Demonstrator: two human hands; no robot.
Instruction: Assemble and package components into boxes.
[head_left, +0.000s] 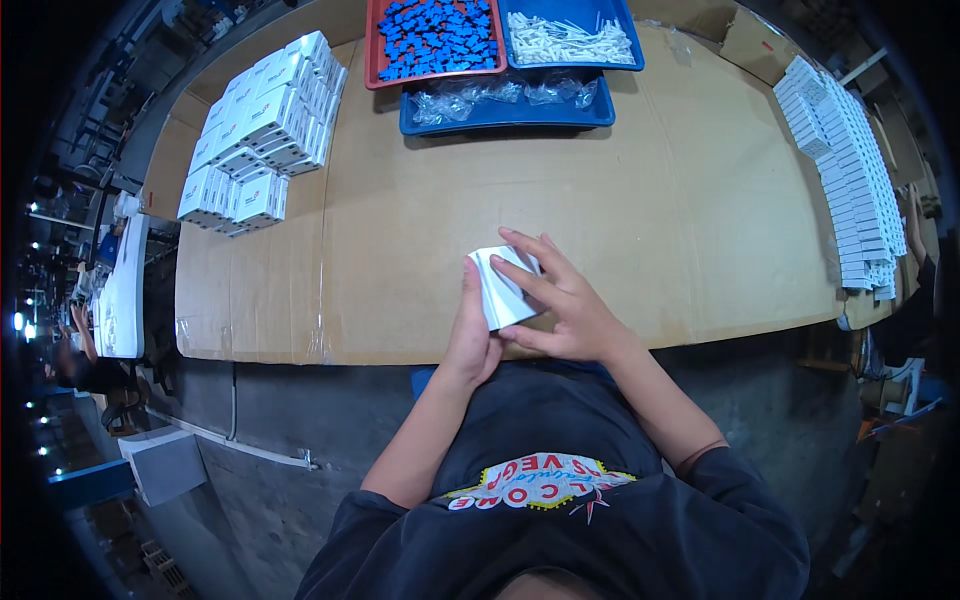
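Observation:
A small white box (507,303) is held between both hands just above the near edge of the cardboard-covered table. My left hand (470,335) grips its left side, with the thumb along the edge and the other fingers mostly hidden beneath. From the right, my right hand (572,310) closes over the box, its fingers on the top and far side and its thumb at the near edge. What the box contains, if anything, cannot be seen.
Stacked white boxes (262,115) stand at the left, and more white boxes (848,185) line the right edge. At the back sit a red tray (375,65) of blue pieces, a blue tray (637,50) of white pieces, and another blue tray (505,128) of clear plastic bags.

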